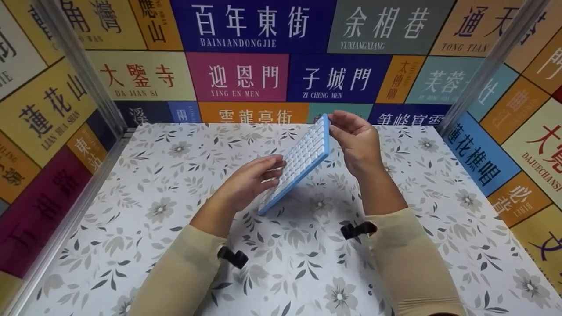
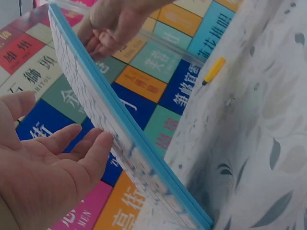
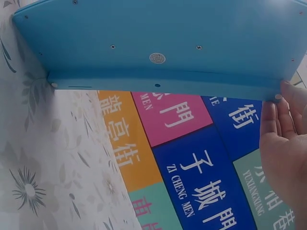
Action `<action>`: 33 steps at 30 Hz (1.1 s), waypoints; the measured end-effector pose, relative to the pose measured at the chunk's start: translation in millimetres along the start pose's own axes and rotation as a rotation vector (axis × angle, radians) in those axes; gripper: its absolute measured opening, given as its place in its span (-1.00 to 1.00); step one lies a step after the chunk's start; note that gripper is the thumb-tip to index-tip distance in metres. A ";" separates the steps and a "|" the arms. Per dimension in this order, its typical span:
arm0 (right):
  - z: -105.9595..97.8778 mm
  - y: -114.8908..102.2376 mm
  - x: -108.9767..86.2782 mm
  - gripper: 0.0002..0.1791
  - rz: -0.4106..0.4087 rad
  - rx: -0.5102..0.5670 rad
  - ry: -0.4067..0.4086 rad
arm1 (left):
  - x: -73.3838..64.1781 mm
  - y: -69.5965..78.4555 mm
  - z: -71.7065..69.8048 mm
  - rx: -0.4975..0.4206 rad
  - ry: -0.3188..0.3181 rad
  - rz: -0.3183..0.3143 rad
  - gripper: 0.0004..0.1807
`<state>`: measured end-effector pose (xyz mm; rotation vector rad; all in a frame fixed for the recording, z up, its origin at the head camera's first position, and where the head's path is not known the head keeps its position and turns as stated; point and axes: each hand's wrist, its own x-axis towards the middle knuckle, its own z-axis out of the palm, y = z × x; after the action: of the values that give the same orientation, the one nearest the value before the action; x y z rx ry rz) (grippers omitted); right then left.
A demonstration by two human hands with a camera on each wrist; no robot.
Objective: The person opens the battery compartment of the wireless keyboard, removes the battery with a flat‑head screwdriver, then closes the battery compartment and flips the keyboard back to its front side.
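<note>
A light blue keyboard (image 1: 303, 153) with white keys stands tilted on its lower end above the table, its upper end raised to the right. At that raised end my right hand (image 1: 358, 142) pinches the corner between thumb and fingers, seen also in the right wrist view, where the hand (image 3: 288, 124) grips the edge. My left hand (image 1: 250, 177) is held beside the key side with its fingers extended loosely, fingertips right at the keys. The right wrist view shows the plain blue underside (image 3: 158, 33) with small screws and a round sticker.
A floral cloth (image 1: 153, 245) covers the table. Behind it stands a wall of coloured sign panels (image 1: 237, 77), with more panels on both sides. In the left wrist view a yellow pen with a dark tip (image 2: 214, 71) lies on the cloth near the back wall.
</note>
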<state>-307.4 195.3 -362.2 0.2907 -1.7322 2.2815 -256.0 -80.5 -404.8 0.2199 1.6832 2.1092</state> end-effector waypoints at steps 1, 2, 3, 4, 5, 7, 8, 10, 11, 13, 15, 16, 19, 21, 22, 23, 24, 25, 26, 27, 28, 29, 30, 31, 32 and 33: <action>1.2 -0.7 0.1 -0.56 0.000 0.000 -0.003 | -1.0 2.0 1.6 -0.004 -0.005 0.008 -0.43; 2.2 -1.1 0.3 -0.56 0.000 0.001 -0.006 | -1.9 3.9 3.0 -0.008 -0.007 0.014 -0.43; 3.2 -1.7 0.7 -0.58 -0.001 -0.001 -0.008 | -2.4 5.8 4.3 -0.014 -0.009 0.022 -0.43; 3.8 -2.5 1.0 -0.58 -0.001 0.000 -0.011 | -2.6 7.6 5.6 -0.020 -0.014 0.029 -0.43; 4.4 -3.1 1.7 -0.60 -0.002 -0.004 -0.012 | -2.7 9.4 7.0 -0.024 -0.018 0.034 -0.43; 5.7 -4.3 3.0 -0.61 -0.001 -0.006 -0.017 | -2.7 13.4 9.7 -0.030 -0.033 0.046 -0.43; 6.5 -4.9 3.9 -0.63 -0.001 -0.011 -0.019 | -2.7 15.7 11.2 -0.033 -0.040 0.052 -0.44; 8.3 -6.9 5.5 -0.63 0.003 -0.014 -0.028 | -2.9 22.1 14.8 -0.035 -0.059 0.062 -0.44; 9.4 -7.9 6.5 -0.64 0.002 -0.018 -0.031 | -3.0 25.9 17.0 -0.033 -0.068 0.069 -0.44; 12.2 -10.4 8.1 -0.65 -0.002 -0.016 -0.040 | -3.2 34.6 21.9 -0.040 -0.090 0.087 -0.44; 15.9 -13.1 9.8 -0.65 -0.008 -0.014 -0.052 | -3.7 44.2 26.9 -0.047 -0.099 0.106 -0.45; 18.2 -14.4 10.5 -0.65 -0.010 -0.014 -0.058 | -4.1 48.7 29.2 -0.047 -0.102 0.117 -0.45; 25.1 -16.7 12.3 -0.61 -0.014 -0.006 -0.077 | -4.9 60.5 35.2 -0.061 -0.089 0.149 -0.47; 29.3 -17.0 13.1 -0.58 -0.009 -0.004 -0.087 | -5.4 66.6 38.0 -0.069 -0.073 0.168 -0.48; 31.2 -16.9 13.4 -0.57 -0.006 -0.003 -0.089 | -5.6 69.1 39.0 -0.076 -0.067 0.175 -0.48; 32.9 -16.7 13.6 -0.58 -0.004 -0.003 -0.091 | -5.9 71.2 39.8 -0.086 -0.060 0.182 -0.49; 34.8 -16.6 13.7 -0.59 -0.001 -0.004 -0.091 | -6.1 73.1 40.2 -0.092 -0.057 0.188 -0.49; 36.6 -16.5 13.6 -0.60 0.001 -0.006 -0.090 | -6.5 74.8 40.4 -0.096 -0.055 0.195 -0.49; 38.2 -16.2 13.5 -0.61 0.004 -0.004 -0.089 | -6.9 76.2 40.2 -0.100 -0.054 0.199 -0.50; 39.8 -16.1 13.2 -0.63 0.009 -0.004 -0.087 | -7.5 77.7 40.0 -0.099 -0.052 0.201 -0.50; 41.2 -15.8 13.0 -0.64 0.013 -0.002 -0.087 | -8.2 79.2 39.6 -0.097 -0.049 0.203 -0.50; 42.7 -15.7 12.6 -0.64 0.016 0.003 -0.088 | -9.1 80.7 39.4 -0.094 -0.046 0.204 -0.50; 44.2 -15.5 12.3 -0.64 0.020 0.011 -0.091 | -9.5 82.2 38.9 -0.087 -0.043 0.204 -0.50; 45.5 -14.9 12.3 -0.65 0.023 0.024 -0.093 | -9.9 83.3 38.4 -0.081 -0.038 0.204 -0.51; 46.9 -14.3 12.4 -0.65 0.025 0.036 -0.096 | -10.5 84.6 37.8 -0.070 -0.033 0.200 -0.50; 48.4 -13.9 12.4 -0.65 0.025 0.043 -0.098 | -11.0 85.9 37.3 -0.058 -0.028 0.196 -0.50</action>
<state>-314.6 153.2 -332.6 0.3977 -1.7443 2.3615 -251.8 -66.6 -311.6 0.4094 1.6399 2.2814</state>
